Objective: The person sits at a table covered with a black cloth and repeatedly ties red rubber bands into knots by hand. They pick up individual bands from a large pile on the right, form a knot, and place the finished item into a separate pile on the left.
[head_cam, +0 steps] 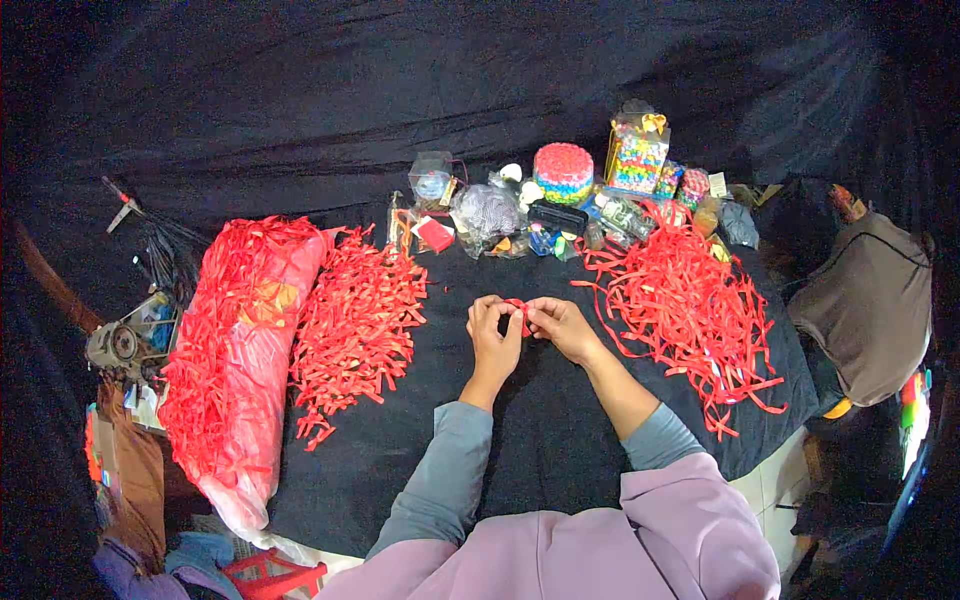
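Observation:
Above the middle of the black cloth [555,450], both hands pinch a short red ribbon [524,322]. My left hand [495,330] holds it between thumb and fingers. From the right, my right hand [561,324] grips the same ribbon with thumb and forefinger; the fingertips of both hands nearly meet. The ribbon looks looped, but the fingers hide part of it. To the left lies a pile of short red ribbon pieces [360,322], which look knotted or folded. On the right is a tangled heap of longer red ribbons [682,307].
A clear plastic bag [259,397] covered with red ribbons lies at far left, beside a machine wheel [122,341]. Along the back stand a round beaded box [563,172], a bead-filled clear box [637,157] and several small packets. A brown cloth cover [870,307] is at far right.

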Demonstrator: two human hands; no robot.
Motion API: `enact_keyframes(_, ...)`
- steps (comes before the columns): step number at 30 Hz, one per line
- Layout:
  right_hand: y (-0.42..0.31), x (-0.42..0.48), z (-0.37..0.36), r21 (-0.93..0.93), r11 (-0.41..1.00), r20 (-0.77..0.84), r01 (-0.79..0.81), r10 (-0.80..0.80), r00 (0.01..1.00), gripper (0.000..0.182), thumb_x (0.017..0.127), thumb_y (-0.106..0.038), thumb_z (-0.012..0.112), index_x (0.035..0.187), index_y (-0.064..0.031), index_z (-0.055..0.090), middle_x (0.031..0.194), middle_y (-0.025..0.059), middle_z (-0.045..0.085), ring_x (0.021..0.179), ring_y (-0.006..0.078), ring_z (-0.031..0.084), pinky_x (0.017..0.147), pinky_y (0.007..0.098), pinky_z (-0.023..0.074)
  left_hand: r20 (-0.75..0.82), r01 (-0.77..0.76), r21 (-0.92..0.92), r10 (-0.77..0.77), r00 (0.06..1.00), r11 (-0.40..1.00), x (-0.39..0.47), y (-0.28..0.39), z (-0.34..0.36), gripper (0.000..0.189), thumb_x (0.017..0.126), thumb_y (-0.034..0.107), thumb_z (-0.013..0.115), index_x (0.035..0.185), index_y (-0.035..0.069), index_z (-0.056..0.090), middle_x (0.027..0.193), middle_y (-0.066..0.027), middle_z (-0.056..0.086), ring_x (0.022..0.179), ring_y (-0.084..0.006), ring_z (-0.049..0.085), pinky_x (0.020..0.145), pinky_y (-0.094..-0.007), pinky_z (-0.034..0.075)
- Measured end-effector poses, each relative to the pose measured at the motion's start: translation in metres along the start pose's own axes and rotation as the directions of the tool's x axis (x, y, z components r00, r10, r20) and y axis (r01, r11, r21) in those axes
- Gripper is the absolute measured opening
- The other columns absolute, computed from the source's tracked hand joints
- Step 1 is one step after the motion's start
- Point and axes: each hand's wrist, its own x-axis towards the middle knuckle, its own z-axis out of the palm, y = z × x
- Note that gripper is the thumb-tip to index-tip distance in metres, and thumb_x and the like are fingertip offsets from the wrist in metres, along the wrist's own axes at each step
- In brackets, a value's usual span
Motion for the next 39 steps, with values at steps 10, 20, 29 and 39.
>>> enact_keyframes(10,0.0004,-0.0003,0.0012,-0.005,1.000,-0.023,-0.006,0.006,1.000,0.014,0.082,-0.018,0.055,0.089,-0.0061,0.057,0.075,-0.0031,0.055,0.063,0.0042,0.051,0.058,0.0174,0.0419,-0.052,-0.006,0.076,0.010,0.999,0.997,-0.0004,-0.0016,0.0000,0.011,0.071,0.016,0.059,0.077,0.009,0.052,0.093,-0.0096,0.046,0.095,-0.0264,0.042,0.082,-0.0393,0.029)
enact_keyframes(20,-0.0019,-0.0010,0.0032,0.005,1.000,-0.032,-0.029,0.030,0.999,0.016,0.082,-0.020,0.056,0.090,-0.0065,0.057,0.075,-0.0034,0.055,0.063,0.0041,0.050,0.059,0.0180,0.0423,-0.070,-0.066,0.141,0.077,0.995,0.988,-0.0019,-0.0023,-0.0035,0.009,0.070,0.016,0.059,0.075,0.010,0.054,0.092,-0.0089,0.046,0.094,-0.0251,0.042,0.083,-0.0395,0.028)
enact_keyframes(29,0.0003,-0.0001,0.0007,-0.005,1.000,-0.011,-0.018,0.018,1.000,0.017,0.081,-0.018,0.056,0.091,-0.0049,0.057,0.076,-0.0021,0.056,0.064,0.0046,0.051,0.058,0.0186,0.0426,-0.056,0.012,0.159,-0.003,0.998,0.987,-0.0025,-0.0033,0.0002,0.009,0.070,0.017,0.061,0.073,0.010,0.056,0.091,-0.0078,0.047,0.094,-0.0246,0.043,0.082,-0.0397,0.029)
enact_keyframes(39,0.0008,-0.0004,0.0000,0.016,1.000,-0.031,-0.021,0.021,0.999,0.017,0.081,-0.019,0.057,0.090,-0.0046,0.059,0.078,-0.0001,0.059,0.065,0.0059,0.052,0.059,0.0199,0.0431,-0.065,0.046,0.022,-0.044,0.997,0.999,0.0008,-0.0033,-0.0005,0.006,0.069,0.011,0.062,0.072,0.009,0.058,0.089,-0.0085,0.049,0.090,-0.0241,0.045,0.079,-0.0354,0.036)
